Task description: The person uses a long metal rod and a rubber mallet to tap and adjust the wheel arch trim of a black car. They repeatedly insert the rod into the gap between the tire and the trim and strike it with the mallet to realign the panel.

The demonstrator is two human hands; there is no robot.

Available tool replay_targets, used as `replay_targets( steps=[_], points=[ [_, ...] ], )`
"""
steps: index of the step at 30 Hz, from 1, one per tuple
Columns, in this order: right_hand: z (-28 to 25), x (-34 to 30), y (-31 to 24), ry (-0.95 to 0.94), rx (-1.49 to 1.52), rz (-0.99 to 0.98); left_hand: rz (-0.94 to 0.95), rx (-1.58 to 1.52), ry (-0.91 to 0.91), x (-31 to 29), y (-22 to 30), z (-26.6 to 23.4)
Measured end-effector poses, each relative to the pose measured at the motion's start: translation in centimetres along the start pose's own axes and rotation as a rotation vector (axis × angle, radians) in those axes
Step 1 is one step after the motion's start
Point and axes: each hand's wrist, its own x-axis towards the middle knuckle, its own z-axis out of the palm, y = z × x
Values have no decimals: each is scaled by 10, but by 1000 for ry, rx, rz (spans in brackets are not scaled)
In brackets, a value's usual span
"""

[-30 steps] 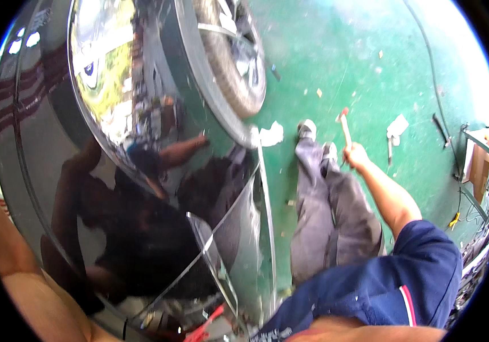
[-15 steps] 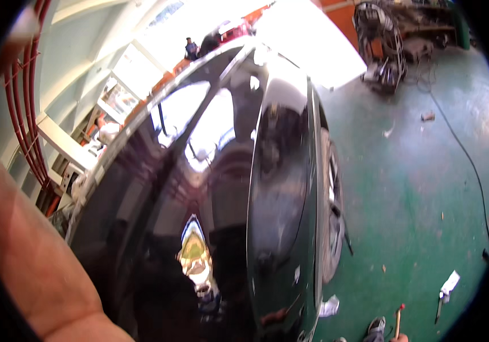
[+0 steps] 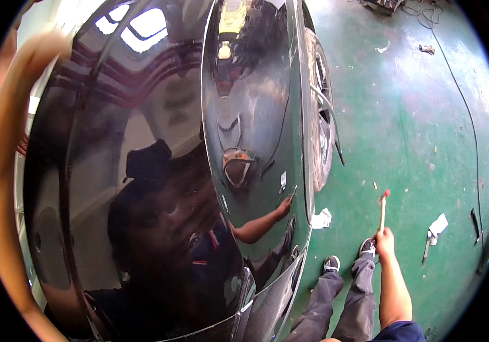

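Observation:
My right hand [image 3: 385,240] is closed around a light wooden-coloured stick with a red tip [image 3: 383,211], held upright over the green floor, right of the car. Raised close to the camera at the far left, my left hand [image 3: 25,65] is blurred. One finger bends inward, but the other fingers and anything in them cannot be made out. Between my hands lies the glossy black bodywork of a car [image 3: 159,114], which mirrors my head, my right arm and the stick. A thin rod [image 3: 331,114] sticks out beside the car's wheel [image 3: 319,131].
My shoes [image 3: 364,251] stand on the green floor [image 3: 392,137] beside the car. White paper [image 3: 321,218] lies near the wheel. Further right are another white piece [image 3: 438,224], a dark slim tool [image 3: 475,225] and a long black cable [image 3: 465,108].
The view has tilted down and nearer the car, bringing my legs and right forearm into sight. My left hand's palm and wrist have shifted to the left rim. The stick stays in my right hand.

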Motion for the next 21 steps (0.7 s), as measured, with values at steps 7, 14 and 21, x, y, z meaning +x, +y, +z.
replay_targets(
  steps=[7,14,21],
  points=[
    [6,-59,-277,20,648,-551,-91,-224,-63,-8,-7,29],
    [69,-85,-420,-68,656,-881,-430,-606,-98,2,-36,60],
    [112,-100,-469,-56,655,-1016,-333,-573,-146,3,-26,46]
  ],
)
